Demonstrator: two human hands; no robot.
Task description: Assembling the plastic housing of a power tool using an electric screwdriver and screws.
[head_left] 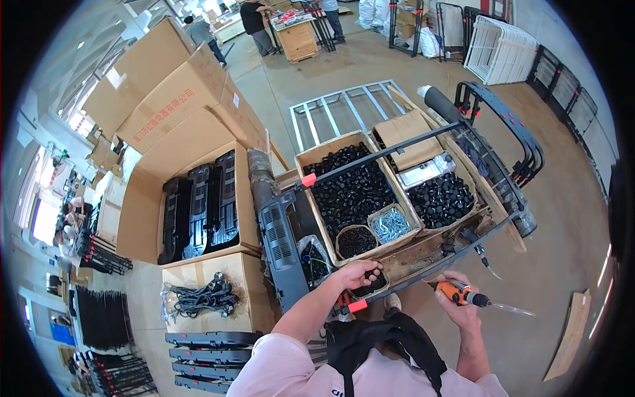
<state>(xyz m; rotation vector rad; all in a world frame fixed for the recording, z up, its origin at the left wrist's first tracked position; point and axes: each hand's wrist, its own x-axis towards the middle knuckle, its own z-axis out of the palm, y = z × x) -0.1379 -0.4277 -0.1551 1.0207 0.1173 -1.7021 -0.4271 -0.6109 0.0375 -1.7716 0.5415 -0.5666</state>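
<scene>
My left hand (359, 273) is closed, its fingertips pressed together over a small tub of black parts (374, 287) at the near edge of the bench. Whatever it pinches is too small to make out. My right hand (465, 314) grips an orange and black power screwdriver (455, 291) to the right of the bench's near edge. A black tube frame (423, 277) with red end pieces lies across the bench, its near bar between my hands. Behind my left hand, a cardboard box (409, 233) holds black caps (347, 182), silver screws (390, 225) and small black pieces (357, 242).
Left of the bench stand an open carton (142, 218) of black panels and a carton topped with bundled black cables (208, 296). A grey vented panel (278, 231) leans by the boxes. Curved black frames (512, 126) stand far right. Other people work at a far table (297, 41).
</scene>
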